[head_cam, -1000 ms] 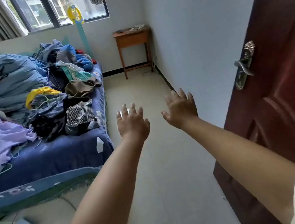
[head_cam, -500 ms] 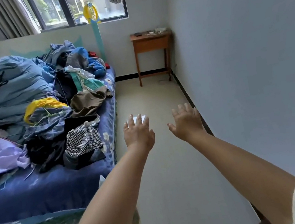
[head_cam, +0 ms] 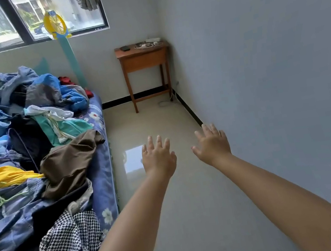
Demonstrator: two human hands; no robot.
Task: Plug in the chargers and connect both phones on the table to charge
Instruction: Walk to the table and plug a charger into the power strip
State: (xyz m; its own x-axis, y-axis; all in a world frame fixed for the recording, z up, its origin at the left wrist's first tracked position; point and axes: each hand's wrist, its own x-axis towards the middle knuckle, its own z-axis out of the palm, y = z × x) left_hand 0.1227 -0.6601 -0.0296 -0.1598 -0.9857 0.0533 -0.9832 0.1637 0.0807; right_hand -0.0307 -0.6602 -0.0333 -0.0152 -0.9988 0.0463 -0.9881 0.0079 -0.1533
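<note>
Both the left hand (head_cam: 158, 156) and right hand (head_cam: 212, 144) reach out mid-frame, fingers spread and empty, while the table (head_cam: 143, 59) at upper centre bears a dark phone (head_cam: 125, 48) and limp white charger cables (head_cam: 148, 45), probably light, best gripped at their stiff plugs.

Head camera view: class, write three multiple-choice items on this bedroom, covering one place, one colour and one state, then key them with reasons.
1. Where does the wooden table stand?
A. far corner by the right wall
B. beside the bed's foot
C. mid-floor

2. What colour is the mattress?
A. red
B. blue with white flowers
C. plain grey

3. How are the left hand and right hand?
A. gripping cables
B. fists
C. open, empty

Key: A, its side meets the right wall under the window; B, floral blue edge shows; C, fingers spread, nothing held.
</note>
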